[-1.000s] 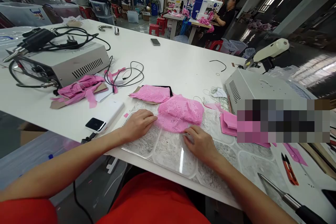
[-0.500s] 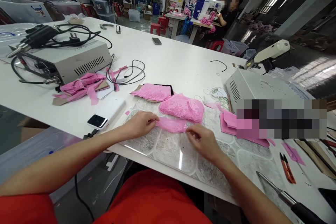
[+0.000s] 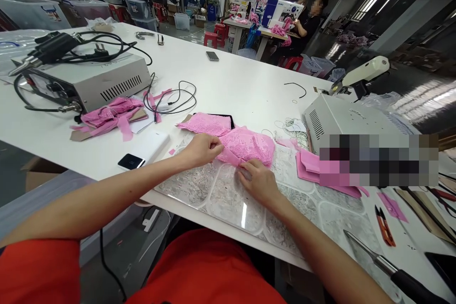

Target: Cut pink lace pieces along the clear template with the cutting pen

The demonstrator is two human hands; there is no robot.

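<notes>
A small pink lace piece (image 3: pixel 230 156) is stretched between my two hands, just in front of a thick pink lace bundle (image 3: pixel 254 145). My left hand (image 3: pixel 202 151) pinches the left end of the piece, its wrist raised off the table. At the other end, my right hand (image 3: pixel 261 181) has thumb and fingers closed on the edge, low over a clear patterned mat (image 3: pixel 235 199). Behind my left hand lies a second pink lace stack (image 3: pixel 206 123) on brown card, with a dark flat object partly hidden under it.
Folded pink fabric (image 3: pixel 309 166) lies right of the mat, near orange-handled snips (image 3: pixel 385 228) and a black-handled metal tool (image 3: pixel 399 270). Grey machine boxes stand left (image 3: pixel 103 80) and right (image 3: pixel 342 118). A coiled black cable (image 3: pixel 178 104) and a phone (image 3: pixel 213 56) lie farther back.
Both hands have moved up and to the left with the lace piece, up against the thick bundle. My right hand's fingers have closed in on its edge, and the hands are nearer each other.
</notes>
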